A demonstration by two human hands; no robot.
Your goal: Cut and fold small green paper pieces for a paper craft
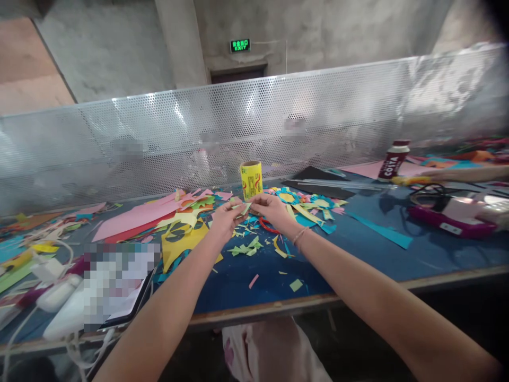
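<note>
Between my two hands is a small piece of light green paper (245, 209), pinched by the fingertips above the blue table (246, 294). My left hand (227, 216) is closed on its left side, and my right hand (271, 210) grips its right side. Just behind them stands a yellow printed roll (252, 180). Light green paper cuttings (246, 247) lie in a small heap below the hands. Beside my right wrist are red-handled scissors (269, 225), partly hidden. Blue paper flowers with yellow centres (287, 196) lie to the right of the roll.
Pink sheets (137, 218) and yellow cut paper (181, 243) lie at left, near a tablet (129, 292) and white cables. At right are a Costa bottle (393, 160), a purple power strip (451, 220) and another person's arm (469, 175). A perforated metal screen (159, 138) borders the table's back.
</note>
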